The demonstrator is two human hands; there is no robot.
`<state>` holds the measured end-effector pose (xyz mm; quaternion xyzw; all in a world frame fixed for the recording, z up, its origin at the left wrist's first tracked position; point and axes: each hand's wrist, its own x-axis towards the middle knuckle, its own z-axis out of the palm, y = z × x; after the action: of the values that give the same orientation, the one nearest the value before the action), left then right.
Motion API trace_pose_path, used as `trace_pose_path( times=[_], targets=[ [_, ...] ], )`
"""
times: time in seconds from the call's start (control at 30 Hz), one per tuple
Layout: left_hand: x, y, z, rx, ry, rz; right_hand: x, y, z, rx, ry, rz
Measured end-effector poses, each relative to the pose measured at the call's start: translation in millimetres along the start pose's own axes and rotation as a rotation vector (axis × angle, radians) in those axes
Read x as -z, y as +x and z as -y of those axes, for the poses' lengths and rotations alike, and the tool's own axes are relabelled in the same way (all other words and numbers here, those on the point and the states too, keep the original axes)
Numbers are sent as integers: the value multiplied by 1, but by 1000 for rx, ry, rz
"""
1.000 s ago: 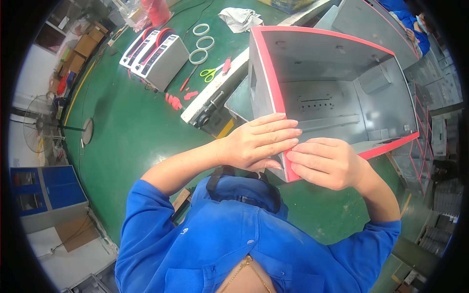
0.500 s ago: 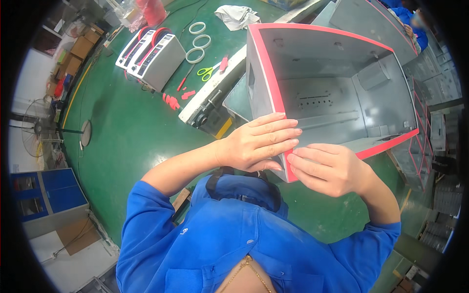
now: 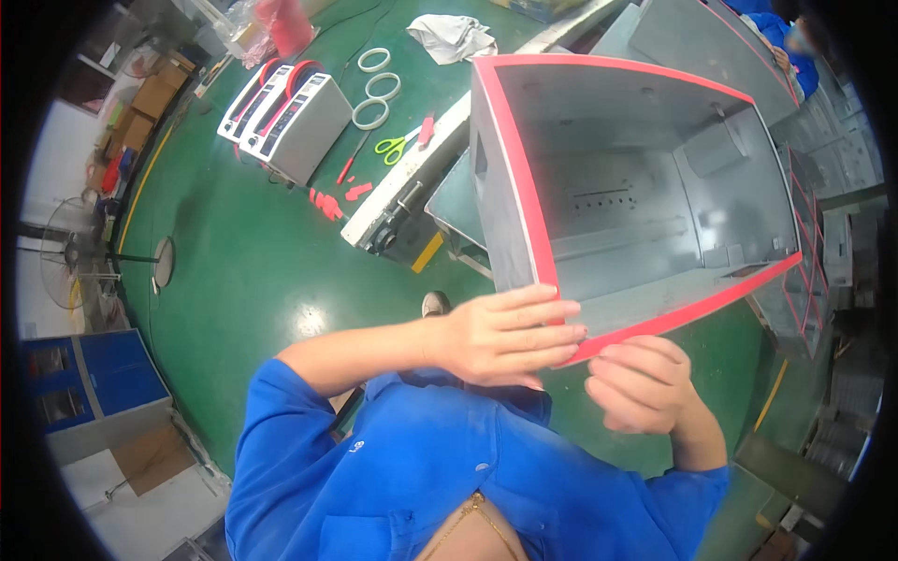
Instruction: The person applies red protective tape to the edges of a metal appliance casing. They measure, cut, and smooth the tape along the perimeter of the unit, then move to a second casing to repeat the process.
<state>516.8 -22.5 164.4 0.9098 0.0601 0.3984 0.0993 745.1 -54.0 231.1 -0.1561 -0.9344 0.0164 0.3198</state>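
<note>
A large grey metal box (image 3: 636, 201), open toward me, has red tape (image 3: 524, 168) along its rim. My left hand (image 3: 510, 337) lies with fingers stretched out flat across the rim's near-left corner. Just right of it, under the near edge, is my right hand (image 3: 641, 381). Its fingers are curled and closed at the taped rim; what they hold, if anything, is hidden.
Two white tape dispensers (image 3: 304, 126) stand at the upper left, near rolls of pale tape (image 3: 383, 87). Green-handled scissors (image 3: 391, 147), a red-handled tool (image 3: 348, 168) and red scraps (image 3: 358, 191) lie beside a white-edged bench (image 3: 393, 187). A co-worker's arm (image 3: 781, 58) shows at far right.
The box's near corner has shifted toward me and slightly right. My left hand has moved down with it; my right hand has drawn away from the corner, down and right along the near edge.
</note>
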Motion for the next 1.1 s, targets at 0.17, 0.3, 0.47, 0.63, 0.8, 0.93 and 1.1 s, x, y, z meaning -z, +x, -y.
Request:
trace_pose_path(
  times=[0.17, 0.3, 0.47, 0.63, 0.8, 0.93, 1.1],
  targets=[
    [1, 1, 5, -14, -10, -18, -15, -7, -8, -210, -146, -162],
    [17, 3, 33, -34, -53, 40, -27, -10, -15, -277, -193, -233],
    [50, 7, 109, 119, 159, 10, -40, -11, -18, -262, -312, -283],
    [67, 10, 160, 255, 278, -30, -40, -14, -17, -265, -360, -223],
    [71, 15, 184, 371, 320, -84, -43, -14, -18, -273, -367, -248],
    [69, 17, 197, 570, 188, -135, -45, -11, -18, -286, -393, -289],
    [63, 23, 207, 928, -333, -310, -42, -10, -17, -296, -339, -278]
  ],
)
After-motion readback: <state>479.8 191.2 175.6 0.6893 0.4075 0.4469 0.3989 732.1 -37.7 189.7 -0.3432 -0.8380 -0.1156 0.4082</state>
